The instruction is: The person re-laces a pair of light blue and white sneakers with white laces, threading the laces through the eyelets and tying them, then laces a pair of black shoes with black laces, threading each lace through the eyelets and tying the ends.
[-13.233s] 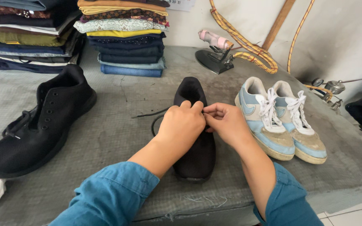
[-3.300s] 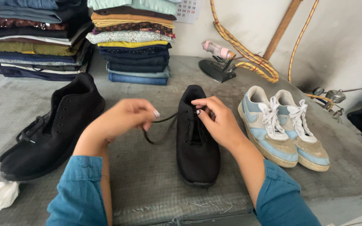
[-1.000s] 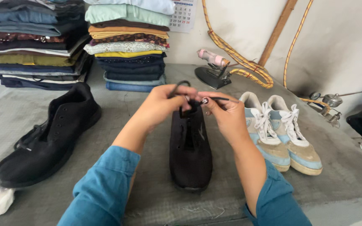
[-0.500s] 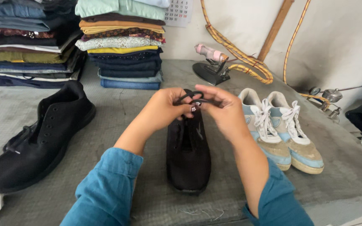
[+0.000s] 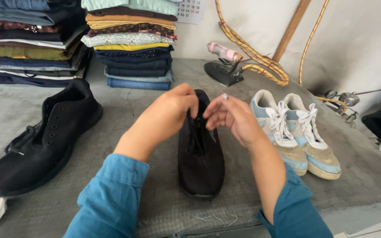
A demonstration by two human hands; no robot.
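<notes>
Both hands meet over the black shoe [image 5: 200, 154] in the middle of the table [image 5: 124, 101] — its long axis runs straight away from the person. Left hand [image 5: 166, 117] pinches at the collar; right hand [image 5: 230, 117], fingers curled, hovers just beside it — whether it grips a lace, I cannot tell. Pale blue sneakers [image 5: 296, 132] sit right of the shoe.

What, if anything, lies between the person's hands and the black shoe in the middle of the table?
Nothing visible does. The left hand and the right hand are both right over the heel opening of the middle black shoe, fingers at its lace area. The other black shoe and the pair of blue-and-white sneakers sit off to either side.
</notes>
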